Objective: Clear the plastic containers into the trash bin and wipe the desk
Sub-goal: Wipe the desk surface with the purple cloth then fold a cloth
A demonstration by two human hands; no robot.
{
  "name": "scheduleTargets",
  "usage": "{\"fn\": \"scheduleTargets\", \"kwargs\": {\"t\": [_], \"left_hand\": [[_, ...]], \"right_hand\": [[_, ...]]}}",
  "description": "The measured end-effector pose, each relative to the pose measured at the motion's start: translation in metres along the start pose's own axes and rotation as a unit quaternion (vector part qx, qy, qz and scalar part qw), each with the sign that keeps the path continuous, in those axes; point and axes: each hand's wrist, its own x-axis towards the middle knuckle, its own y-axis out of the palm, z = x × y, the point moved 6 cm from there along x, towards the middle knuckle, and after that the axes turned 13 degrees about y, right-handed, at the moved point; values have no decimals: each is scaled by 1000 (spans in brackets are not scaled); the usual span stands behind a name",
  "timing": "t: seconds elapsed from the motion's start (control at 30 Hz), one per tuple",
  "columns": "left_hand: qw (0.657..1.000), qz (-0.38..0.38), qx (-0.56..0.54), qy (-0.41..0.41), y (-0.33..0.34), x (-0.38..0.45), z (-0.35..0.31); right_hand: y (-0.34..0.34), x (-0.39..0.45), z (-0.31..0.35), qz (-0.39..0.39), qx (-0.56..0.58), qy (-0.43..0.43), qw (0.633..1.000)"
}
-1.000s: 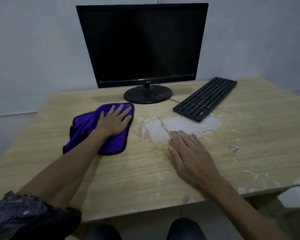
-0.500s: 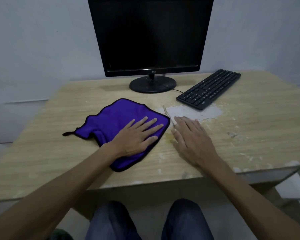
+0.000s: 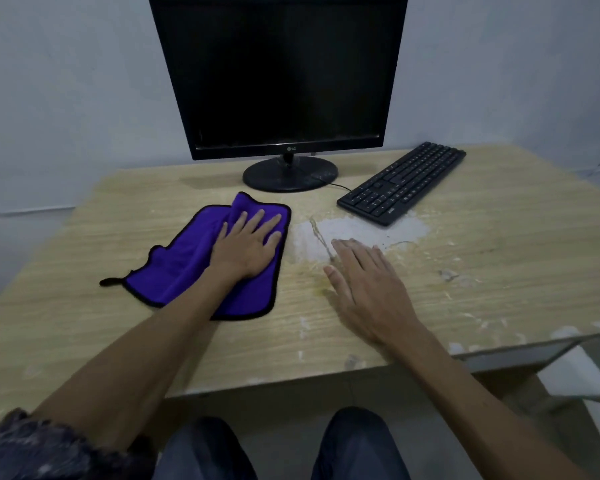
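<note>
A purple cloth point(image 3: 184, 265) with a black hem lies spread on the wooden desk point(image 3: 84, 306), left of centre. My left hand point(image 3: 246, 244) presses flat on the cloth's right part with straight, spread fingers. My right hand point(image 3: 364, 285) rests flat on the bare desk beside it, fingers straight, at the edge of a worn whitish patch point(image 3: 361, 230). No plastic container and no trash bin are in view.
A black monitor point(image 3: 281, 77) on a round stand point(image 3: 290, 173) stands at the back centre. A black keyboard point(image 3: 402, 181) lies angled at the back right, its cable running to the stand. The desk's front edge is chipped at the right. My knees show below the desk.
My left hand slid the cloth toward me and to the right, then pushed it back away toward the monitor stand. My right hand stayed flat in about the same spot.
</note>
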Motion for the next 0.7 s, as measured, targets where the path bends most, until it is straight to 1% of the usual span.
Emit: {"fn": "scheduleTargets", "kwargs": {"t": [0.07, 0.17, 0.27, 0.33, 0.37, 0.4, 0.43, 0.47, 0.5, 0.53, 0.57, 0.6, 0.63, 0.7], "left_hand": [[1000, -1, -8, -20, 2, 4, -3], [999, -16, -16, -34, 1, -20, -19], [998, -30, -33, -53, 6, -67, -58], [997, -16, -47, -51, 13, -87, -81], [996, 0, -69, -51, 12, -92, -86], [992, 14, -117, -52, 5, -92, -86], [978, 12, -199, -56, -8, -91, -83], [953, -9, -298, -62, -25, -91, -74], [918, -49, -389, -65, -43, -93, -63], [889, -99, -443, -67, -62, -97, -46], [872, -149, -460, -71, -77, -103, -26], [868, -186, -454, -75, -88, -110, -3], [874, -208, -432, -81, -95, -116, 17], [887, -220, -393, -105, -97, -127, 52]], "right_hand": [[0, 1, -1, -5, 0, -2, 1000], [-1, 2, -2, -10, -1, -3, 1000], [0, 3, -2, -8, 16, 2, 1000], [-3, 5, 4, -22, 58, 3, 998], [-6, 7, 9, -31, 97, 10, 995], [-11, 10, 14, -41, 146, 25, 988], [-15, 12, 21, -51, 187, 39, 980], [-16, 14, 29, -58, 213, 46, 974], [-16, 14, 40, -57, 221, 49, 972], [-15, 15, 55, -50, 216, 43, 974], [-11, 15, 72, -33, 201, 31, 978], [-4, 16, 91, -8, 183, 17, 983], [6, 17, 110, 25, 164, 5, 986], [35, 20, 143, 105, 126, 4, 986]]}}
